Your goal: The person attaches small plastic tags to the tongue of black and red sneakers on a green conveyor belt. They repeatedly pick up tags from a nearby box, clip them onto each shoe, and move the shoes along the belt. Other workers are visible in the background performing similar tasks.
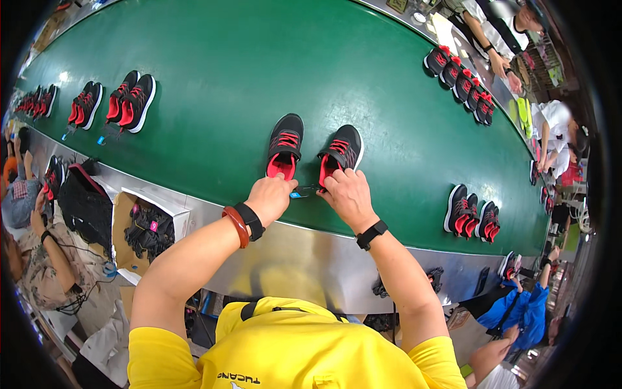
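A pair of black shoes with red laces and red lining stands on the green conveyor belt [259, 71] in front of me. My left hand [271, 196] rests at the heel of the left shoe [285, 144]. The heel of the right shoe [340, 152] is under the fingers of my right hand [348, 196]. Between the two hands a small dark tag with a blue patch [303, 192] is pinched. Both wrists wear black bands, and the left also has a reddish bangle.
More black-and-red shoe pairs sit on the belt at far left [129, 100], top right [463, 84] and right [472, 214]. A steel rim [304, 253] edges the belt. A cardboard box of black parts [148, 228] stands at lower left. Other people work around the belt.
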`<state>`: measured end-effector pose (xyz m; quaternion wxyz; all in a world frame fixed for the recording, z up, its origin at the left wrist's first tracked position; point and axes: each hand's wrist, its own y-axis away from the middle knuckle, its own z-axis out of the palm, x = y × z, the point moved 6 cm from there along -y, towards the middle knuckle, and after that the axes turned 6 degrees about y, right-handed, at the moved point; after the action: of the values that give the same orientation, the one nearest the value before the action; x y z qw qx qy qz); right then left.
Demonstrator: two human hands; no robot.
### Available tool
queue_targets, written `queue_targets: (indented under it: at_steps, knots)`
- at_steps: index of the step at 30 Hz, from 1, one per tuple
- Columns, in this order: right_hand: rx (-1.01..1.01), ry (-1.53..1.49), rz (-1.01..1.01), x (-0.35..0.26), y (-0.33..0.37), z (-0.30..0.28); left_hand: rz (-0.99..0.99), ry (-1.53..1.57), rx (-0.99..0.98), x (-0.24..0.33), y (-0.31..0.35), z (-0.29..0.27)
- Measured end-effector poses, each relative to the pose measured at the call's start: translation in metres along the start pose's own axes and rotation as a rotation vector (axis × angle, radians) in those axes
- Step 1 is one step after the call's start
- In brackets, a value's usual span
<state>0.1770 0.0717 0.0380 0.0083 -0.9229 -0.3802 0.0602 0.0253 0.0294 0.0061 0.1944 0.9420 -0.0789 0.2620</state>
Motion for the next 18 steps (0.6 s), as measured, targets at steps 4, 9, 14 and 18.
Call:
queue_targets:
  at_steps: [4, 9, 14, 18]
  knots:
    - [-0.016, 0.004, -0.029, -0.005, -0.008, 0.007, 0.016, 0.005, 0.056, -0.002, 0.002, -0.003]
    - [-0.034, 0.049, -0.039, -0.009, -0.016, 0.013, -0.013, -0.024, 0.045, -0.008, 0.001, -0.006]
    - [-0.125, 0.150, -0.060, -0.020, -0.023, 0.028, -0.024, 0.031, 0.055, -0.012, 0.007, -0.009]
    - [-0.009, 0.009, 0.040, -0.018, -0.032, 0.016, 0.097, 0.145, 0.208, -0.013, 0.019, -0.027]
